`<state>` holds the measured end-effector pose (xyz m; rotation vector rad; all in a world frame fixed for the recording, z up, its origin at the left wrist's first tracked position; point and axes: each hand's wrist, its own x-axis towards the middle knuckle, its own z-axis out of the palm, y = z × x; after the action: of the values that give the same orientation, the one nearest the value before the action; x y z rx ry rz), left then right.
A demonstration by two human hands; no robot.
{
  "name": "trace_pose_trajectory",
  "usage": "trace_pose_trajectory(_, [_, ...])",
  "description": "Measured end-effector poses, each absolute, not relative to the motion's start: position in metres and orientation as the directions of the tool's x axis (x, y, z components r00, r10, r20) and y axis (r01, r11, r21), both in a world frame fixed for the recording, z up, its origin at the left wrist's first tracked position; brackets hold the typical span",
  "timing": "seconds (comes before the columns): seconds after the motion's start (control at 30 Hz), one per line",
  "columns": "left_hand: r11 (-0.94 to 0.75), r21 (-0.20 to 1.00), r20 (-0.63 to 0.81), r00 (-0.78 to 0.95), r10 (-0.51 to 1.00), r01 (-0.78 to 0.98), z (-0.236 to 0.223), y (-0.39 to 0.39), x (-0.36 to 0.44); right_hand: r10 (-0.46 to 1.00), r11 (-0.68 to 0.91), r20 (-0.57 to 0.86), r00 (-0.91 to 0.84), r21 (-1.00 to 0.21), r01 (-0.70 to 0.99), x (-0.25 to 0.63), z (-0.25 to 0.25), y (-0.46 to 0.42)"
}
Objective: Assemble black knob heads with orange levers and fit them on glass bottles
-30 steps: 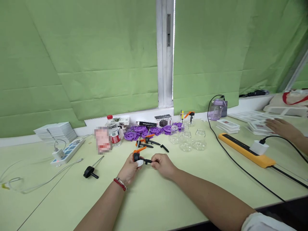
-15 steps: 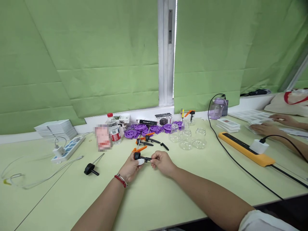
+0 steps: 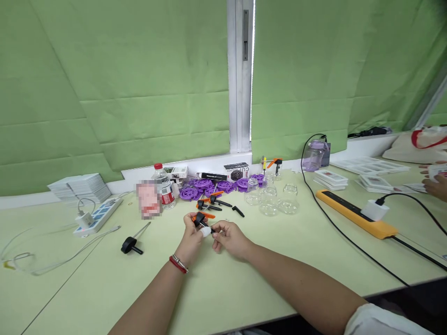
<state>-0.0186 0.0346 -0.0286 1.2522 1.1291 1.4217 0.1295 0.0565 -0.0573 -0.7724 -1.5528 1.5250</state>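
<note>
My left hand (image 3: 192, 236), a white wrap on its thumb, is closed round a black round-headed part with a shaft and an orange lever (image 3: 199, 219). Closed fingertips of my right hand (image 3: 229, 239) pinch the far end of the black shaft; part of it is hidden by the fingers. Just behind my hands lie similar black parts with orange levers (image 3: 211, 204) and a short black bent piece (image 3: 238, 211). Off to the left lies another black round-headed part (image 3: 129, 244) with a thin metal rod.
Purple discs (image 3: 203, 185), clear jars (image 3: 268, 204) and a red-capped bottle (image 3: 167, 195) stand behind. On the right are an orange power strip (image 3: 356, 215), a black cable (image 3: 344, 228) and another person's hands (image 3: 436, 184). A white power strip (image 3: 99, 216) lies left.
The held part has tilted, its shaft now pointing down to the right. My right hand has moved slightly left and down. The other person's hands have moved right and now lift a card.
</note>
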Motion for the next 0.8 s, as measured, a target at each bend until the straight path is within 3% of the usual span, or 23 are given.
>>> trace_pose_trajectory(0.17, [-0.351, 0.924, 0.355, -0.003, 0.935, 0.154, -0.021, 0.029, -0.013, 0.866, -0.01, 0.12, -0.486, -0.967, -0.256, 0.127, -0.047, 0.05])
trace_pose_trajectory(0.43, [-0.574, 0.669, 0.566, 0.176, 0.805, 0.473, -0.012, 0.028, -0.021, 0.879, -0.071, 0.095, -0.467, -0.943, -0.326, 0.137, -0.032, 0.046])
trace_pose_trajectory(0.63, [-0.584, 0.417, 0.585, 0.286, 0.759, 0.696, -0.019, 0.03, -0.022, 0.861, -0.057, 0.13, -0.492, -0.936, -0.346, 0.138, -0.03, 0.044])
trace_pose_trajectory(0.8, [-0.586, 0.28, 0.645, 0.303, 0.701, 0.761, -0.021, 0.026, -0.012, 0.834, -0.091, 0.148, -0.531, -0.913, -0.397, 0.134, -0.036, 0.043])
